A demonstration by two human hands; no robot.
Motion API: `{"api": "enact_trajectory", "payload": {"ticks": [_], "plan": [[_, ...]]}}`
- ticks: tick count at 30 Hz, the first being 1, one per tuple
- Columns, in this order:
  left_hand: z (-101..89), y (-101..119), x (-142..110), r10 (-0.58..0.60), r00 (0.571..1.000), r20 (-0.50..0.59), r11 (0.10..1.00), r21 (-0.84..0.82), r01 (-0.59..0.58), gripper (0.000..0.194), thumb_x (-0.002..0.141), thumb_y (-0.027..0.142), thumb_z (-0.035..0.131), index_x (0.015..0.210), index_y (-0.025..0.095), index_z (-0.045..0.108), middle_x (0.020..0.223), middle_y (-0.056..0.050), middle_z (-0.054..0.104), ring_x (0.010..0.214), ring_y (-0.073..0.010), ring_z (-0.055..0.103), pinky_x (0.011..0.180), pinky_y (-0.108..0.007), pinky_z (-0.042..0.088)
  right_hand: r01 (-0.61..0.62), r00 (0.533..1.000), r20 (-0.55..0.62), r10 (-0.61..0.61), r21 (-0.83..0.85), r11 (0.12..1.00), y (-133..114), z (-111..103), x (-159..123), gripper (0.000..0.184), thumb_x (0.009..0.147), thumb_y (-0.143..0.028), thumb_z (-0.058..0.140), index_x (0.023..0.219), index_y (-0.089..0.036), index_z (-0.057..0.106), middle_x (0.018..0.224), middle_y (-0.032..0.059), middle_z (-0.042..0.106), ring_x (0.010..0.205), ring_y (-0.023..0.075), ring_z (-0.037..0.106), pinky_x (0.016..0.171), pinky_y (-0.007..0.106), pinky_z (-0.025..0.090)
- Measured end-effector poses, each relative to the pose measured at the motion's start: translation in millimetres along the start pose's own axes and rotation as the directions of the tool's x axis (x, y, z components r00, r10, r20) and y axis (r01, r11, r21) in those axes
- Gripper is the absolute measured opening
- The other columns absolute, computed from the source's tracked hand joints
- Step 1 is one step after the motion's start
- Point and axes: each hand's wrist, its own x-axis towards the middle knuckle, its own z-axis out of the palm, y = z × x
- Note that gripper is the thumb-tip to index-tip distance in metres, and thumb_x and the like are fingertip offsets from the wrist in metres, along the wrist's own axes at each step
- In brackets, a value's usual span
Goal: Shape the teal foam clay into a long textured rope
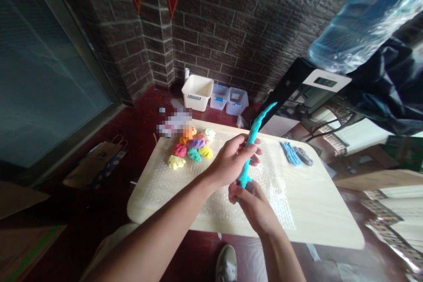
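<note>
A long turquoise clay sword [254, 133] is held up over the table, its thin tip slanting up to the right and a small crosspiece near its lower end. My left hand [233, 158] wraps around the blade at mid-length, thumb across the front. Below it, my right hand [248, 194] grips the lower end, whose bottom is hidden by the fingers. Left of my hands, several lumps of soft clay lie on bubble wrap [158, 185], among them a red lump [180, 150], a green lump [194, 154] and a pale yellow lump [176, 162].
The light wooden table [324, 211] has rounded corners. Blue gloves [291, 153] and a grey glove [303, 156] lie at its right. A white bin [197, 92] and clear plastic boxes [236, 100] stand on the floor beyond it. A water dispenser [287, 92] is behind at right.
</note>
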Motion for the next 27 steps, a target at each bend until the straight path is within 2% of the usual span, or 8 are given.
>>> {"api": "enact_trajectory", "payload": {"ticks": [6,10,14,16,18,20,23,27], "plan": [[3.5,-6,0,-0.006,1.0,0.01,1.0,0.01,0.006,0.024,0.094,0.031,0.067,0.108,0.013,0.065,0.094,-0.006,0.069,0.072,-0.0114,0.067,0.07,-0.025,0.054,-0.055,0.991,-0.118,0.064,0.076,0.996,12,0,2,0.045,0.078,-0.038,0.08,0.063,-0.022,0.041,0.051,-0.0119,0.029,0.047,0.0053,0.017,0.046,0.024,0.013],[3.5,-8,-1,-0.009,0.999,0.032,1.0,0.006,0.009,0.027,0.093,0.035,0.07,0.108,0.014,0.066,0.094,-0.006,0.069,0.072,-0.0115,0.067,0.067,-0.023,0.055,-0.007,0.986,-0.164,-0.011,-0.11,0.994,20,0,3,0.047,0.08,-0.042,0.079,0.061,-0.023,0.04,0.047,-0.0117,0.03,0.046,0.0052,0.018,0.045,0.025,0.013],[2.6,-10,0,-0.018,0.999,0.049,1.0,-0.014,0.018,0.03,0.091,0.038,0.074,0.107,0.014,0.066,0.095,-0.007,0.072,0.074,-0.0135,0.071,0.069,-0.025,0.058,-0.011,0.976,-0.216,-0.015,-0.117,0.993,19,2,5,0.048,0.081,-0.046,0.077,0.062,-0.024,0.039,0.046,-0.0124,0.029,0.043,0.0049,0.018,0.043,0.024,0.014],[1.0,-9,0,-0.009,0.999,0.047,1.0,-0.028,0.011,0.03,0.09,0.037,0.076,0.107,0.014,0.066,0.094,-0.008,0.073,0.075,-0.014,0.073,0.072,-0.026,0.06,-0.004,0.981,-0.192,-0.025,-0.151,0.989,15,3,5,0.048,0.083,-0.048,0.077,0.063,-0.023,0.042,0.045,-0.0114,0.033,0.043,0.0053,0.022,0.043,0.023,0.018],[-1.5,-7,1,0.009,1.0,0.018,1.0,-0.028,-0.008,0.03,0.089,0.037,0.077,0.107,0.015,0.067,0.094,-0.008,0.074,0.074,-0.0144,0.074,0.07,-0.026,0.061,0.059,0.986,-0.142,-0.091,-0.219,0.974,11,3,5,0.04,0.084,-0.047,0.078,0.071,-0.02,0.053,0.052,-0.0063,0.048,0.048,0.008,0.039,0.047,0.023,0.032],[-4.4,-4,2,0.032,0.999,-0.04,0.999,-0.018,-0.033,0.031,0.087,0.037,0.078,0.108,0.016,0.067,0.095,-0.007,0.074,0.072,-0.0144,0.074,0.066,-0.025,0.06,0.162,0.976,-0.104,-0.193,-0.254,0.954,7,2,4,0.032,0.083,-0.045,0.081,0.091,-0.018,0.064,0.074,0.0018,0.066,0.066,0.014,0.059,0.063,0.027,0.049],[-7.7,1,4,0.061,0.989,-0.138,0.998,-0.012,-0.063,0.034,0.084,0.038,0.081,0.107,0.016,0.067,0.09,-0.005,0.074,0.067,-0.0137,0.072,0.062,-0.024,0.061,0.319,0.92,-0.145,-0.364,-0.259,0.912,4,-1,4,0.038,0.083,-0.041,0.083,0.113,-0.023,0.067,0.103,0.0069,0.072,0.09,0.0202,0.069,0.081,0.034,0.056],[-10.3,1,6,0.074,0.972,-0.223,0.997,0.0,-0.076,0.036,0.082,0.043,0.082,0.102,0.016,0.068,0.087,-0.004,0.074,0.06,-0.0126,0.071,0.056,-0.023,0.06,0.463,0.819,-0.177,-0.546,-0.359,0.81,4,-6,1,0.018,0.086,-0.029,0.082,0.102,-0.025,0.074,0.097,0.005,0.072,0.087,0.0187,0.069,0.077,0.031,0.058]]}}
